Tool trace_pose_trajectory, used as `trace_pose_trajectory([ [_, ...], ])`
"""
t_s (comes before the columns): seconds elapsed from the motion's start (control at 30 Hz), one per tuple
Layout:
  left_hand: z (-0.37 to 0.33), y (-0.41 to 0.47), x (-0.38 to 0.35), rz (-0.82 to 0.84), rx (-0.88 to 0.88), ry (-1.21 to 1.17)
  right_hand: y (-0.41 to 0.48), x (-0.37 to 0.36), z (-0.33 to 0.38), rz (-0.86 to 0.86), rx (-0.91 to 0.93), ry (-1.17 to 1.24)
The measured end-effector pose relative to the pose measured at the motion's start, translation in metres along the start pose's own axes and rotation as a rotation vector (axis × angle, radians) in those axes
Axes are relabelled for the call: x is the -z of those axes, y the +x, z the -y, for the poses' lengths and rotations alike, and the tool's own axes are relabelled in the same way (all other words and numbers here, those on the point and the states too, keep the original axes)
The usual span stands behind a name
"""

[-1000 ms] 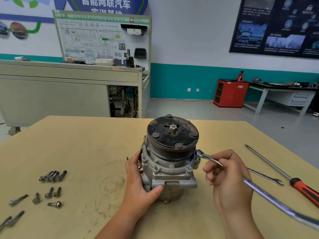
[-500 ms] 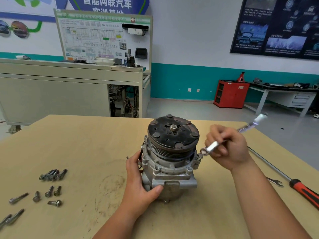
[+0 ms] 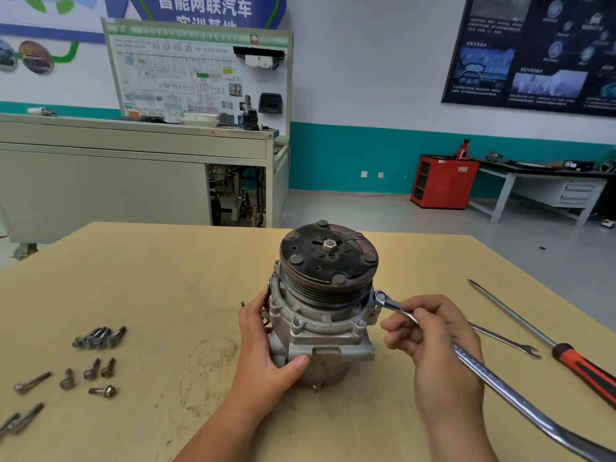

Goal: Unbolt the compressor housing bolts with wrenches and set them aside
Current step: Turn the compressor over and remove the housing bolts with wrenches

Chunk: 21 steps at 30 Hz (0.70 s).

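The compressor stands upright mid-desk, long axis vertical, its black clutch plate facing up. The left hand has its grip clamped on the housing's lower left side, thumb across the front. The right hand has its grip closed around a wrench; the ring end sits on a bolt at the housing's right flange, and the handle runs toward the lower right. Loose bolts lie to the left. A second wrench and a screwdriver lie to the right.
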<state>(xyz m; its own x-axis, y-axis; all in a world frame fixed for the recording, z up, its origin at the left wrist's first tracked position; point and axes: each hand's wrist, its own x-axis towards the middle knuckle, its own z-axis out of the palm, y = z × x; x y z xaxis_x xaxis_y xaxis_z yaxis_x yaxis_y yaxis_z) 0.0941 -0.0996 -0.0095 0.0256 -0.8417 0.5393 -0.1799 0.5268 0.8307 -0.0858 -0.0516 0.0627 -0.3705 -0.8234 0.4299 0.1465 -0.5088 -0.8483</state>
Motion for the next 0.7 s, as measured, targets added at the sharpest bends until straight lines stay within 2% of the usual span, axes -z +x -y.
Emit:
trace_pose_trajectory([
  [0.07,0.000,0.000,0.000,-0.001,0.002,0.003,0.005,-0.004,0.005,-0.001,-0.007,-0.007],
  [0.13,0.000,0.000,0.000,-0.003,0.004,0.005,0.023,-0.001,0.011,0.064,-0.134,0.059],
  [0.2,0.000,0.000,0.000,-0.002,0.007,-0.002,0.052,0.006,0.017,0.215,-0.359,0.139],
  [0.27,0.000,0.000,0.000,0.000,0.004,-0.010,0.082,0.004,0.022,0.447,-0.526,0.149],
  [0.33,-0.001,0.001,0.001,-0.001,-0.002,-0.008,0.097,-0.003,0.017,0.648,-0.560,0.173],
  [0.43,-0.001,0.001,0.001,0.000,-0.004,-0.009,0.102,-0.003,0.004,0.736,-0.589,0.341],
  [0.5,-0.001,0.001,0.001,0.004,0.001,-0.015,0.096,0.005,0.003,0.661,-0.548,0.618],
  [0.57,-0.001,0.002,0.001,0.008,0.004,-0.021,0.085,0.018,0.005,0.451,-0.458,0.788],
  [0.63,0.000,0.002,0.001,0.012,0.007,-0.017,0.065,0.028,0.006,0.211,-0.301,0.658],
  [0.7,0.000,0.002,0.001,0.013,0.009,-0.020,0.041,0.029,0.002,0.102,-0.188,0.465],
])
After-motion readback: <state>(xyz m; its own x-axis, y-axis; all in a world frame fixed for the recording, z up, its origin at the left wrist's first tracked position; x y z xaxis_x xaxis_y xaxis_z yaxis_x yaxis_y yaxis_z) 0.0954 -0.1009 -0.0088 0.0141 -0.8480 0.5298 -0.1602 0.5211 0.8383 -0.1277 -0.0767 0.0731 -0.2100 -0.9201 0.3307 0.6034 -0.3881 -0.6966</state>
